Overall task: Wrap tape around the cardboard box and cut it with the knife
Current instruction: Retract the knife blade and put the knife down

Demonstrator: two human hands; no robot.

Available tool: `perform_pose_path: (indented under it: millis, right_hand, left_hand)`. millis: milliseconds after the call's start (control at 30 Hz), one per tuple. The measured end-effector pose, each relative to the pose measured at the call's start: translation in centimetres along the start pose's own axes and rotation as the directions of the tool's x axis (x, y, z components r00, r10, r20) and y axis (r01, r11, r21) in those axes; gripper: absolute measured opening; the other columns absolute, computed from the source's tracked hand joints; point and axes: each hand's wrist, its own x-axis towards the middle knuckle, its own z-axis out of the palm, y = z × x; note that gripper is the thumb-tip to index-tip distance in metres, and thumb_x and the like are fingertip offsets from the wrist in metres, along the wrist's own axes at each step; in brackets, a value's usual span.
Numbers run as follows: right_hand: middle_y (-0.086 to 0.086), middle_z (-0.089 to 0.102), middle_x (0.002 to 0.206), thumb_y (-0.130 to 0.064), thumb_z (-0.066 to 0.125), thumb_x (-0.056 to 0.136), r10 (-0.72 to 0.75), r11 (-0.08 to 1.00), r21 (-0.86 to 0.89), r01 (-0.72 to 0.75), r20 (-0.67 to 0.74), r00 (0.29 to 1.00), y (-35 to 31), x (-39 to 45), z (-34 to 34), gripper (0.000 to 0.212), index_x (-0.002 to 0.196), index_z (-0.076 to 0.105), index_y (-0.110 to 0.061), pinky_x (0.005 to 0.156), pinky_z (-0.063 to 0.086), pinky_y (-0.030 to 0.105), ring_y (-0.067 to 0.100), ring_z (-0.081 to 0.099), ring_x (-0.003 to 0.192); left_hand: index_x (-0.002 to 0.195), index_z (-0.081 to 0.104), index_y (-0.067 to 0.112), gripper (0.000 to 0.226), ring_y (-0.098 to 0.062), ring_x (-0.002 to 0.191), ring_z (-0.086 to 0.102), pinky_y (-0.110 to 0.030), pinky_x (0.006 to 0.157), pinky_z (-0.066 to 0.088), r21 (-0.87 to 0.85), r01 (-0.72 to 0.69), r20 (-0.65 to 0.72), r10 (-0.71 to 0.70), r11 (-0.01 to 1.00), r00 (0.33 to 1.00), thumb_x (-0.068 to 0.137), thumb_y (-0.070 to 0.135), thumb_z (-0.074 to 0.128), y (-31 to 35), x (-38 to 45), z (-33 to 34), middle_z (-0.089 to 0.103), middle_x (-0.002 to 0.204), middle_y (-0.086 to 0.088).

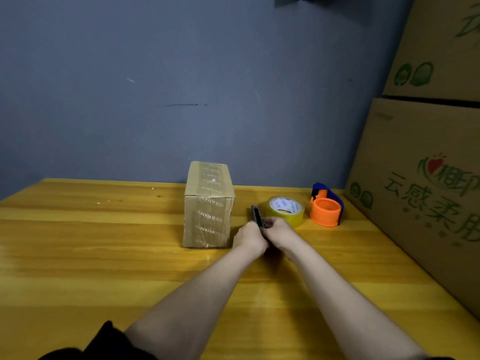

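A small cardboard box [207,206] stands upright on the wooden table [104,242], with printed clear tape running over its top and front. Just right of it, my left hand [250,236] and my right hand [279,231] meet and both hold a dark utility knife [257,216], whose upper end sticks out above my fingers. A roll of yellowish clear tape [285,210] lies flat right behind my right hand. The knife's lower part is hidden inside my hands.
An orange and blue tape dispenser [326,207] sits right of the roll. Two large printed cartons [426,178] are stacked along the table's right side. A grey wall [181,87] closes the back. A dark sleeve [104,344] shows at the bottom left.
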Motion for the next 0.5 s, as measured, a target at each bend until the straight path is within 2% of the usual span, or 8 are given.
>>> perform_pose_path:
  millis: [167,300,433,500]
  right_hand:
    - [0.015,0.062,0.125,-0.011,0.055,0.09,0.001,0.999,0.041,0.0,-0.022,1.0,-0.1,0.6,0.3,0.038,0.127,0.055,-0.004,0.097,0.047,0.036,0.029,0.059,0.113]
    - [0.015,0.063,0.124,-0.009,0.053,0.091,0.008,0.998,0.058,-0.007,-0.004,1.0,-0.2,0.6,0.3,0.038,0.128,0.055,-0.005,0.094,0.047,0.034,0.028,0.059,0.112]
    - [0.016,0.064,0.122,-0.012,0.053,0.091,0.019,0.999,0.025,-0.02,0.005,1.0,-0.4,0.9,0.7,0.034,0.124,0.058,-0.007,0.097,0.048,0.04,0.031,0.06,0.11]
    - [0.014,0.063,0.123,-0.014,0.053,0.091,0.036,0.999,0.026,-0.036,0.008,0.999,-0.2,1.5,0.9,0.035,0.125,0.058,-0.009,0.097,0.048,0.039,0.031,0.06,0.111]
  left_hand:
    - [0.116,0.058,0.007,0.03,-0.034,0.112,0.059,-0.037,0.089,0.048,0.141,0.026,-0.021,-0.023,0.99,1.0,0.091,0.009,0.042,0.7,1.4,-0.3,0.062,0.122,-0.016]
    - [0.122,0.054,0.004,0.034,-0.034,0.116,0.056,-0.037,0.094,0.045,0.199,0.036,0.035,-0.044,0.979,0.998,0.09,0.009,0.042,0.7,2.6,-0.7,0.055,0.129,-0.019]
    - [0.129,0.048,0.002,0.039,-0.036,0.118,0.053,-0.037,0.098,0.043,0.272,0.057,0.083,-0.083,0.96,0.993,0.091,0.009,0.043,0.5,3.2,-1.0,0.043,0.136,-0.022]
    - [0.129,0.047,0.0,0.039,-0.037,0.124,0.048,-0.039,0.104,0.04,0.282,0.066,0.096,-0.097,0.957,0.991,0.092,0.009,0.043,0.4,3.7,-1.2,0.041,0.139,-0.024]
